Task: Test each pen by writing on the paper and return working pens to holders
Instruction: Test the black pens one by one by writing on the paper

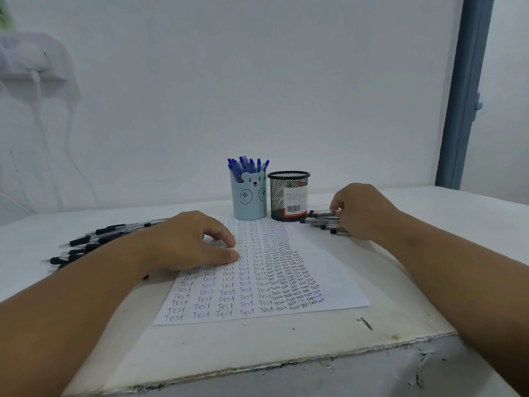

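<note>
A white desk (386,310) stands against a pale wall, its near edge chipped. A sheet of paper (329,270) lies at the middle of the desk, running from the holders toward the near edge and filled with columns of the word "Test".

The left hand (186,242) rests palm down on the paper's left part, fingers extended and relaxed with the tips pressing the sheet; it grasps nothing. Behind and to the left of it, toward the desk's left edge, lies a row of black-grip pens (94,242), roughly parallel.

The right hand (363,210) reaches to a small pile of clear-barrelled pens (323,220) beside the paper's far right corner; its fingers curl onto the pile, touching the top pens, though whether one is actually pinched cannot be told.

At the paper's far edge stand two holders, touching or nearly so. The light-blue bear holder (249,199), on the left, is packed with blue pens (247,166), caps up. The black mesh holder (289,196), on the right, carries a barcode label and shows no pens above its rim.
</note>
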Tool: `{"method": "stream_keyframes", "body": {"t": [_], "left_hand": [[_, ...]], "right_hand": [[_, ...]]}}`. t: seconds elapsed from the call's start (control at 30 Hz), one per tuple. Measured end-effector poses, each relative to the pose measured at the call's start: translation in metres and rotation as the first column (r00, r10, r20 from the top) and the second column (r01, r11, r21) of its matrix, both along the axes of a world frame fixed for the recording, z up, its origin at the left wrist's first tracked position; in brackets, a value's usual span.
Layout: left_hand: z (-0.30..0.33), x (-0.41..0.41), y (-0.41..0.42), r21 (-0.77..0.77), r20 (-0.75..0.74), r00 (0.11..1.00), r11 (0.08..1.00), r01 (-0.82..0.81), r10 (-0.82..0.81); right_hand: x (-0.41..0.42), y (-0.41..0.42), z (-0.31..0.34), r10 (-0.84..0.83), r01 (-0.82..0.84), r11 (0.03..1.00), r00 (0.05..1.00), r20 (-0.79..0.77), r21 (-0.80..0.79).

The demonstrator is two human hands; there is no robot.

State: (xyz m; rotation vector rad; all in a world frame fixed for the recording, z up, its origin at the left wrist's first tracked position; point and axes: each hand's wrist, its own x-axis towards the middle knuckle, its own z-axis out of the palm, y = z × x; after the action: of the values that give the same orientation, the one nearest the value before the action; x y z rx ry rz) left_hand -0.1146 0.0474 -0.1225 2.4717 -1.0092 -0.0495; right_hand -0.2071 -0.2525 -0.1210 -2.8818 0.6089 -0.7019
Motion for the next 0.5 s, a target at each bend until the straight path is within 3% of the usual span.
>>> {"method": "stream_keyframes", "body": {"t": [0.23, 0.37, 0.5], "left_hand": [[0.001, -0.001, -0.001, 0.016, 0.007, 1.000, 1.000, 0.008, -0.008], [0.001, 0.003, 0.003, -0.020, 0.005, 1.000, 1.000, 0.005, -0.005], [0.007, 0.010, 0.013, -0.114, 0.106, 0.994, 0.993, -0.026, 0.038]], "right_hand": [[0.004, 0.002, -0.003, 0.084, -0.085, 0.995, 0.996, 0.033, 0.048], [-0.001, 0.032, -0.010, 0.376, -0.381, 0.924, 0.911, 0.171, -0.002], [-0.006, 0.062, -0.017, 0.565, -0.579, 0.811, 0.812, 0.146, 0.081]]}}
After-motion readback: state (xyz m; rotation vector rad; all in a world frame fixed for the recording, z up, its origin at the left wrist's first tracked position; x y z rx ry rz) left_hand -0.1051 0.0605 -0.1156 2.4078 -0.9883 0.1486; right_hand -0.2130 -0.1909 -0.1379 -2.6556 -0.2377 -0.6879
